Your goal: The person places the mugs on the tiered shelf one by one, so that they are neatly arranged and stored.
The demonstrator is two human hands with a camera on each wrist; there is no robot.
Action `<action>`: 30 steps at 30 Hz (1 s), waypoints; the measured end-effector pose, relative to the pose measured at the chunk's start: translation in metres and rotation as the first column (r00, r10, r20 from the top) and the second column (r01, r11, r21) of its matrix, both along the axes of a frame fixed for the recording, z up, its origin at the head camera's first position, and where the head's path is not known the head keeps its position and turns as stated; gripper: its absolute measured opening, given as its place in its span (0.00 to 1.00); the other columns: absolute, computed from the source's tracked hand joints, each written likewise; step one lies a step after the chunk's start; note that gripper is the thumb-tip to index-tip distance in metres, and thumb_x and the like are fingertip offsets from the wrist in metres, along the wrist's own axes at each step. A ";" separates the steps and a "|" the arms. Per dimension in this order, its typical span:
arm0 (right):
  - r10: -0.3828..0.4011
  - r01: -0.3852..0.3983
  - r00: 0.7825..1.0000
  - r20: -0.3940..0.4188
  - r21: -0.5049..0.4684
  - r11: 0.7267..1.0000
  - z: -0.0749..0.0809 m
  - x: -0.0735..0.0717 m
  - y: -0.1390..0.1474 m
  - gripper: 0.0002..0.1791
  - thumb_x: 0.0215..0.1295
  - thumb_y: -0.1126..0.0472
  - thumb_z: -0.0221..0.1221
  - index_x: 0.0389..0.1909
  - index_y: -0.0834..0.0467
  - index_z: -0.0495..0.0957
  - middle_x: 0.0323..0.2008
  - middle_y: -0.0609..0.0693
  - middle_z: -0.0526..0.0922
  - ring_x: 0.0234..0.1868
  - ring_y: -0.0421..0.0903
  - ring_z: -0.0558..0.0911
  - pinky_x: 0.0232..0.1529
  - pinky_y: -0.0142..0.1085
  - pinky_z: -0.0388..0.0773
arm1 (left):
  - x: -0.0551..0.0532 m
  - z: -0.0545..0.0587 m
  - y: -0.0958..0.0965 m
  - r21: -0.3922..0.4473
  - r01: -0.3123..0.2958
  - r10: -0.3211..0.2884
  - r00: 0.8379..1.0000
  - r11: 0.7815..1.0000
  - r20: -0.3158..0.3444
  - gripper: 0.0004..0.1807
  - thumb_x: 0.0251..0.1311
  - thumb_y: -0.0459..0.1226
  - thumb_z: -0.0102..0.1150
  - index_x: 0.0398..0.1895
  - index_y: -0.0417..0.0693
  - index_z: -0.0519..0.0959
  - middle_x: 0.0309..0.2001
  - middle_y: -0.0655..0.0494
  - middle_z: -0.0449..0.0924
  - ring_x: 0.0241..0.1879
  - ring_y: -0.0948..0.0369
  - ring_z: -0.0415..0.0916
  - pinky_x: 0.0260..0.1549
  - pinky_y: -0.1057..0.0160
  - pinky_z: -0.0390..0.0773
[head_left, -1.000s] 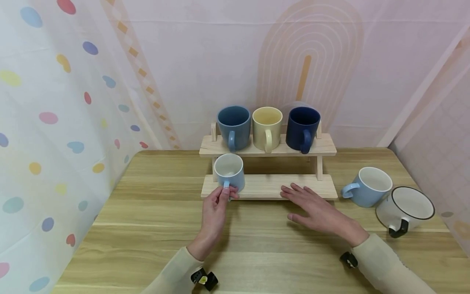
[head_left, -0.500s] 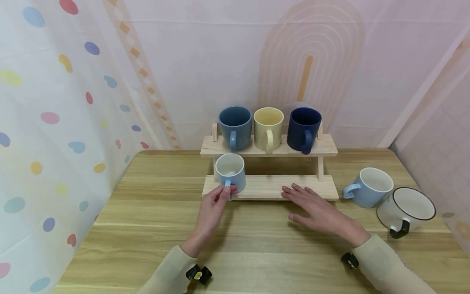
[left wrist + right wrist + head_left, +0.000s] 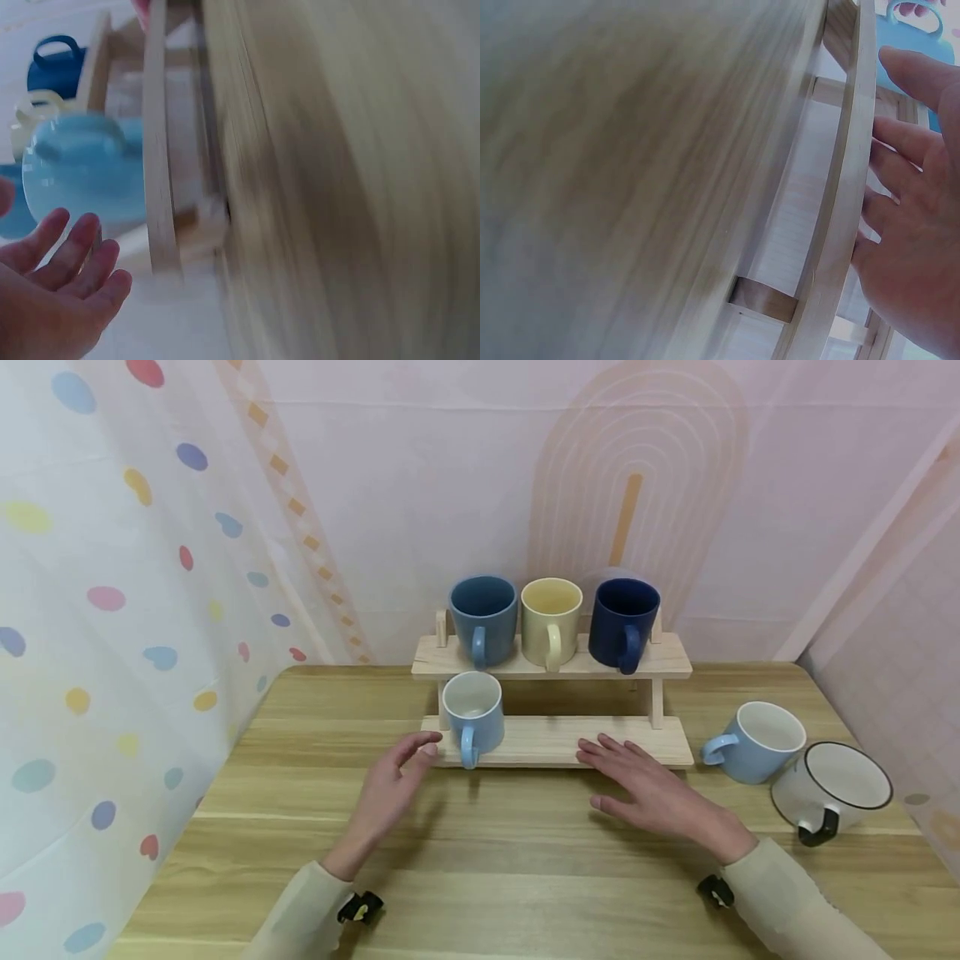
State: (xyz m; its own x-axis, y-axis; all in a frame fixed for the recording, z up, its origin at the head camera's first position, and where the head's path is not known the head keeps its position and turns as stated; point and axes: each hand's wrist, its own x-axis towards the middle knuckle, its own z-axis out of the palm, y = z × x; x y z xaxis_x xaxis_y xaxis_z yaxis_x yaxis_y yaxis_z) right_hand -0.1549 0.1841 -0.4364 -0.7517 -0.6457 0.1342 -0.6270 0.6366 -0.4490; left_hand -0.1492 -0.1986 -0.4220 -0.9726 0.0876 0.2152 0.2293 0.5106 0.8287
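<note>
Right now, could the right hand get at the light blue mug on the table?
Probably yes: the right hand holds nothing, the light blue mug has its handle towards it, and no other mug stands between. The black-rimmed mug sits on the far side.

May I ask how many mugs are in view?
6. Upper wooden shelf: slate-blue mug, pale-yellow mug, navy mug. Lower wooden shelf: white-lined light-blue mug. Wood-grain table, right side: second light-blue mug, black-rimmed white mug.

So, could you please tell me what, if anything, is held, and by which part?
Nothing is held: the left hand is empty, and the right hand only touches the shelf.
</note>
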 end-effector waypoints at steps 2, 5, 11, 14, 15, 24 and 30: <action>-0.007 0.007 1.000 -0.004 -0.001 1.000 0.000 0.000 0.002 0.34 0.76 0.49 0.60 0.77 0.59 0.66 0.78 0.54 0.63 0.80 0.59 0.57 0.76 0.62 0.52 | -0.005 0.000 -0.007 -0.088 0.019 -0.020 1.000 0.996 -0.015 0.22 0.79 0.47 0.51 0.65 0.44 0.79 0.66 0.43 0.78 0.68 0.42 0.71 0.66 0.37 0.69; -0.014 0.014 1.000 -0.013 -0.005 1.000 -0.001 0.001 0.004 0.34 0.76 0.50 0.61 0.77 0.59 0.66 0.78 0.54 0.64 0.79 0.60 0.58 0.76 0.62 0.53 | -0.013 0.001 -0.015 -0.203 0.058 -0.067 0.997 0.978 -0.038 0.27 0.79 0.50 0.49 0.70 0.42 0.74 0.71 0.42 0.72 0.72 0.40 0.66 0.68 0.34 0.65; -0.024 0.024 1.000 -0.020 -0.014 1.000 -0.002 0.000 0.007 0.35 0.75 0.51 0.62 0.76 0.60 0.67 0.78 0.54 0.63 0.79 0.59 0.58 0.76 0.62 0.53 | -0.030 -0.004 -0.025 -0.406 0.139 -0.170 0.985 0.903 -0.041 0.35 0.79 0.53 0.47 0.77 0.39 0.64 0.79 0.41 0.58 0.78 0.41 0.53 0.74 0.35 0.55; -0.025 0.025 0.999 -0.019 -0.016 1.000 -0.001 0.000 0.005 0.34 0.76 0.49 0.60 0.76 0.60 0.67 0.78 0.54 0.64 0.79 0.60 0.58 0.76 0.62 0.52 | -0.036 -0.007 -0.028 -0.482 0.176 -0.215 0.976 0.858 -0.027 0.37 0.79 0.53 0.46 0.79 0.37 0.61 0.80 0.40 0.52 0.80 0.40 0.47 0.75 0.35 0.52; -0.029 0.028 1.000 -0.011 -0.018 0.999 -0.001 0.000 0.005 0.34 0.76 0.49 0.60 0.76 0.60 0.67 0.78 0.54 0.63 0.79 0.60 0.58 0.77 0.61 0.52 | -0.038 -0.008 -0.029 -0.502 0.185 -0.226 0.974 0.845 -0.022 0.37 0.79 0.53 0.46 0.79 0.37 0.60 0.81 0.40 0.51 0.80 0.39 0.46 0.75 0.35 0.51; -0.143 0.141 0.990 -0.015 -0.099 0.985 0.010 0.018 0.006 0.33 0.76 0.48 0.60 0.76 0.60 0.68 0.77 0.57 0.64 0.78 0.59 0.61 0.73 0.59 0.62 | -0.047 -0.018 -0.031 -0.586 0.204 -0.263 0.965 0.784 -0.017 0.36 0.79 0.50 0.51 0.78 0.33 0.61 0.80 0.37 0.53 0.78 0.36 0.48 0.72 0.32 0.56; -0.298 0.291 0.954 -0.010 -0.192 0.937 0.020 0.038 0.018 0.30 0.77 0.50 0.59 0.73 0.60 0.71 0.73 0.60 0.70 0.73 0.63 0.69 0.69 0.63 0.67 | -0.046 -0.019 -0.033 -0.596 0.193 -0.254 0.967 0.780 -0.019 0.36 0.78 0.49 0.53 0.77 0.33 0.62 0.80 0.38 0.53 0.78 0.36 0.49 0.72 0.32 0.57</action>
